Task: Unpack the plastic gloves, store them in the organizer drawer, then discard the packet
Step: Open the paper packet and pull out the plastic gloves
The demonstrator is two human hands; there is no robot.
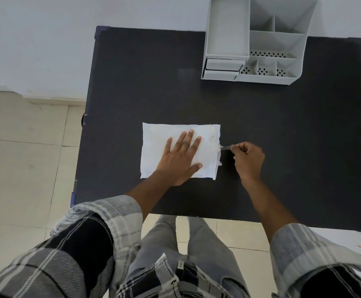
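Observation:
A flat white packet of plastic gloves (160, 143) lies in the middle of the black table (282, 130). My left hand (180, 158) rests flat on it, fingers spread, pressing it down. At the packet's right edge my right hand (248, 160) pinches a thin clear strip (225, 147) that stretches out from the packet's opening. The grey desk organizer (254, 37) stands at the table's far right, with two small shut drawers (223, 68) at its lower left front.
The organizer has several open compartments, some with perforated floors. Pale tiled floor lies to the left and below the table. My legs stand against the table's near edge. A white wall runs behind the table.

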